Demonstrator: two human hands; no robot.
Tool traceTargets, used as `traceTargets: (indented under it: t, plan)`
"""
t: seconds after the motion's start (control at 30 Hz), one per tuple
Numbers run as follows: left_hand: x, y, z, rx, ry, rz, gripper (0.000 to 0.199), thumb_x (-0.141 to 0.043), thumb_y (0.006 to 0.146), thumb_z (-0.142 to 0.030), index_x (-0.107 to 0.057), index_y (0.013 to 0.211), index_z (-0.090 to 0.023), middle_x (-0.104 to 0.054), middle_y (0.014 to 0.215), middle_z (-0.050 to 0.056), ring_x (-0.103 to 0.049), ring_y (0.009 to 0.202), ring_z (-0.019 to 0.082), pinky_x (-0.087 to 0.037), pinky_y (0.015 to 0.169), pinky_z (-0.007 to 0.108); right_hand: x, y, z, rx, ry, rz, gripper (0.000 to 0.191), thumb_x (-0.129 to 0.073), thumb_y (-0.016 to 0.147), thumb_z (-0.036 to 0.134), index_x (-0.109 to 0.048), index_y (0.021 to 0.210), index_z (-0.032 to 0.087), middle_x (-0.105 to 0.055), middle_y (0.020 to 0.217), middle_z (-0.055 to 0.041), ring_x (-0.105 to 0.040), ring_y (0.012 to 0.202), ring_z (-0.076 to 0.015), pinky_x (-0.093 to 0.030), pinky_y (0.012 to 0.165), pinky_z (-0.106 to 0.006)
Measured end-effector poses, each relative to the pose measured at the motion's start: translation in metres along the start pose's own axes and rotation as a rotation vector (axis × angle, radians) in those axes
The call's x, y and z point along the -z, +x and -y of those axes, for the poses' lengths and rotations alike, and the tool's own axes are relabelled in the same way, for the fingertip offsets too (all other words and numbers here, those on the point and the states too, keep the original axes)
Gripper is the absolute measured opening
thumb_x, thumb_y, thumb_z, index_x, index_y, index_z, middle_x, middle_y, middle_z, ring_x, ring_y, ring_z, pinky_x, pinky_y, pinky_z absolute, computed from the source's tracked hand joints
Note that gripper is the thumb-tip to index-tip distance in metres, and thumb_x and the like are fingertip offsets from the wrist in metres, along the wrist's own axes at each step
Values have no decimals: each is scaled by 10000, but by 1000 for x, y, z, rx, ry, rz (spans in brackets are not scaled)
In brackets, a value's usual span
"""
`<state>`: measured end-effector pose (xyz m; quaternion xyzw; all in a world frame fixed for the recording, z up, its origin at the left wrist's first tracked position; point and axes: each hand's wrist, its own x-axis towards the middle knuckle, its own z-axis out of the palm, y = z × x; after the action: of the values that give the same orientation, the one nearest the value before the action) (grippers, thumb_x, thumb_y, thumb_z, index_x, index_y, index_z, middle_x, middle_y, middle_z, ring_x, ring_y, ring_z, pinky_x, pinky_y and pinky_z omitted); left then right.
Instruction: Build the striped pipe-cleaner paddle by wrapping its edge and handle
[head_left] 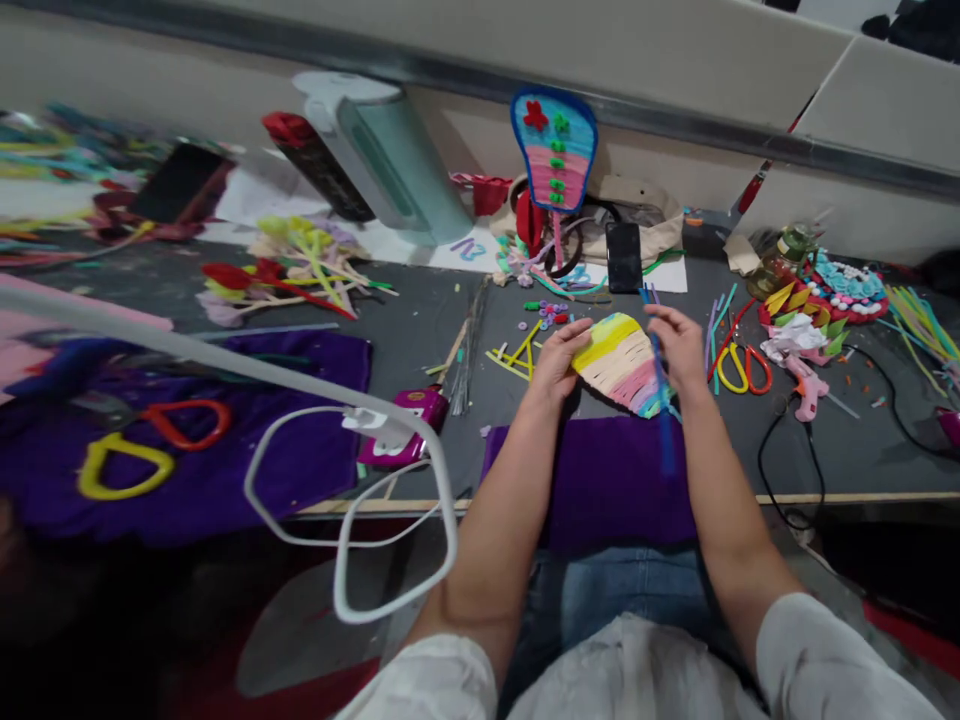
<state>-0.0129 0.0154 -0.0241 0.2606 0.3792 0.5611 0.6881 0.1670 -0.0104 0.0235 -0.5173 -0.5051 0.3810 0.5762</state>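
A flat, rounded craft piece (616, 362) with yellow, cream, pink and blue stripes is held above the purple cloth (615, 470) at the table's front edge. My left hand (559, 362) grips its left side, fingers closed on the rim. At its right side, my right hand (679, 345) has its fingers pressed together on a blue strip (664, 420), which hangs down over the piece's right edge and looks blurred at its lower end.
Right of my hands lie yellow-red scissors (742, 369), a pink glue gun (808, 388) with a black cord, and coloured stems. Behind stand a striped fan-shaped craft (556, 150) and a pale green jug (397, 160). A white-framed stand (300, 375) crosses the left foreground.
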Motion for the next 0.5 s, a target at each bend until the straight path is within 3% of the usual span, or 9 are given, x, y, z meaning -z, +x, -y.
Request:
traceTargets:
  t: [0.13, 0.23, 0.3, 0.37, 0.43, 0.5]
  plan:
    - [3, -1, -2, 13, 23, -13, 389, -749, 580, -97, -677, 961, -127, -712, 837, 65, -665, 739, 173, -531, 773, 319, 67, 24, -19, 44, -229, -208, 344, -498, 771, 294, -705, 1004, 147, -662, 769, -34, -546, 637, -133, -461, 649, -270]
    - [5, 1, -4, 51, -3, -24, 362, -730, 583, -83, -682, 939, -127, -717, 833, 62, -668, 731, 172, -541, 765, 314, 88, 26, -29, 32, -593, -268, 337, -510, 768, 237, -720, 1015, 149, -687, 935, -112, -607, 865, -215, -463, 831, -363]
    - [6, 2, -5, 84, -32, -22, 352, -714, 591, -83, -681, 938, -129, -721, 854, 63, -676, 756, 182, -546, 778, 326, 86, 23, -28, 21, -776, -333, 340, -532, 772, 229, -711, 1052, 158, -655, 1075, -157, -589, 990, -259, -437, 894, -403]
    - [7, 1, -7, 108, -59, -14, 333, -703, 601, -90, -681, 930, -135, -722, 868, 63, -682, 795, 196, -545, 806, 344, 75, 19, -23, 48, -804, -358, 324, -512, 811, 255, -703, 1058, 168, -640, 1120, -162, -584, 1021, -266, -434, 900, -402]
    - [7, 0, -8, 112, -72, -5, 309, -701, 610, -98, -682, 917, -138, -721, 865, 60, -684, 825, 204, -540, 834, 352, 58, 15, -16, 81, -672, -227, 315, -456, 868, 319, -705, 1006, 184, -686, 1001, -118, -618, 928, -235, -460, 850, -364]
    - [5, -2, -8, 103, -61, 9, 301, -711, 616, -111, -685, 915, -135, -721, 859, 59, -685, 845, 206, -535, 852, 346, 39, 10, -10, 44, -457, 3, 330, -472, 868, 412, -698, 958, 189, -704, 826, -65, -634, 762, -197, -487, 743, -320]
